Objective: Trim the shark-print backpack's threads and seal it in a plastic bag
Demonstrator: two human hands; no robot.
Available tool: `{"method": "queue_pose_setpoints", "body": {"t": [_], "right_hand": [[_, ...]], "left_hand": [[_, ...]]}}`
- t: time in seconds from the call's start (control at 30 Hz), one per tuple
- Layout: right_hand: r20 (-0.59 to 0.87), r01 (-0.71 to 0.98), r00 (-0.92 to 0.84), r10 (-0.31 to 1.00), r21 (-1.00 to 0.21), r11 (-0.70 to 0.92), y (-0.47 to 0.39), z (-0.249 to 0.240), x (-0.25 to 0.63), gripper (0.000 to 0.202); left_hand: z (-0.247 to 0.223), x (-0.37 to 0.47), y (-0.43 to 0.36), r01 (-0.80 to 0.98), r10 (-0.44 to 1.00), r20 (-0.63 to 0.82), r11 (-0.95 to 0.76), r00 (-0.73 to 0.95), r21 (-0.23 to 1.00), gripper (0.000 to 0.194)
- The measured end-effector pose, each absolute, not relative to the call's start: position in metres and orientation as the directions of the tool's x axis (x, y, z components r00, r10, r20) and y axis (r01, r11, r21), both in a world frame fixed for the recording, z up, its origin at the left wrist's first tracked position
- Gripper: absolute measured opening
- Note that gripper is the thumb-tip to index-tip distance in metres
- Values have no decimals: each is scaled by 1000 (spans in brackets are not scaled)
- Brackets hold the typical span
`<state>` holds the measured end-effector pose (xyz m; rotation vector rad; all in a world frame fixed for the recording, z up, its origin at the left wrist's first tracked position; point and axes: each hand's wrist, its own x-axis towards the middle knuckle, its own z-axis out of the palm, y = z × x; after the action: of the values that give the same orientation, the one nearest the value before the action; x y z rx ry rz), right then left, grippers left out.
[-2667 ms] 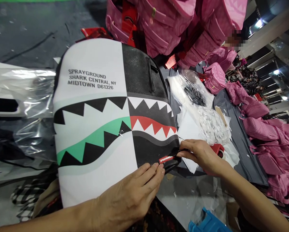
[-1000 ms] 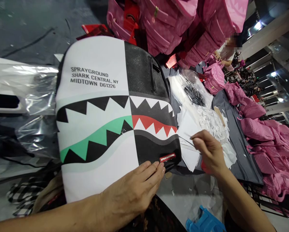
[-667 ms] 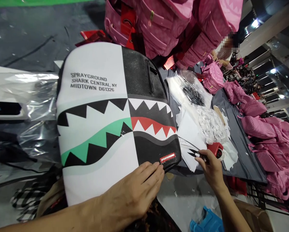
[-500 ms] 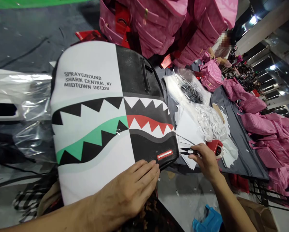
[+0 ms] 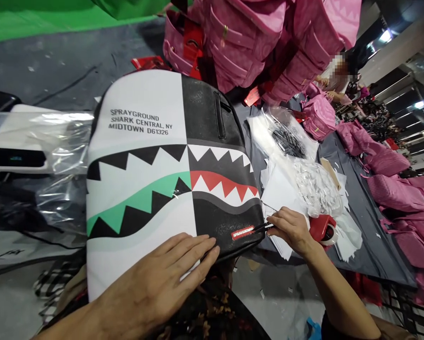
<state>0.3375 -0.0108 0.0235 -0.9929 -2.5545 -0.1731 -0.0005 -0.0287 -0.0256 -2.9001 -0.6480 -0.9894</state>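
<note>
A backpack [image 5: 137, 156] with a shark-mouth print lies in front of me, its left half mostly white and green, its right half black and red. Flat on its lower edge rests my left hand [image 5: 165, 269], fingers stretched out and holding nothing. My right hand [image 5: 290, 229] grips a pair of black thread snips [image 5: 265, 227] at the backpack's lower right corner. The snips' tips are over the end of the small red label [image 5: 243, 232]; whether they touch it I cannot tell.
Pink backpacks [image 5: 247, 42] stand behind. To the right on the table [image 5: 368, 208] are white papers [image 5: 281, 189], plastic bags of small parts [image 5: 314, 184] and a red tape dispenser [image 5: 321, 229]. Clear plastic [image 5: 65, 151] and a white device [image 5: 17, 141] lie left. Another person works far right.
My right hand has moved left, bringing the snips from beside the backpack onto its red label. My left hand has slid left and down along the lower edge. The view has shifted slightly.
</note>
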Motion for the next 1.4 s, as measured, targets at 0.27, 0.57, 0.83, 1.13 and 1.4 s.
{"method": "queue_pose_setpoints", "body": {"t": [0.27,0.57,0.83,1.13,1.4], "right_hand": [[422,653,-657,624,-94,751,-10,23,328,28],[393,663,-669,631,-67,745,-12,27,326,29],[376,668,-677,633,-49,743,-11,27,332,31],[401,639,-695,596,-33,768,-8,25,329,32],[398,671,-681,615,2,741,-11,23,335,33]], "left_hand": [[-25,-2,-28,360,380,567,-920,731,152,42],[-25,-2,-27,364,361,581,-924,730,117,42],[-24,-1,-28,371,365,589,-921,721,117,49],[-25,-2,-26,343,352,572,-930,741,128,46],[-21,-1,-27,367,361,577,-923,733,112,45]]}}
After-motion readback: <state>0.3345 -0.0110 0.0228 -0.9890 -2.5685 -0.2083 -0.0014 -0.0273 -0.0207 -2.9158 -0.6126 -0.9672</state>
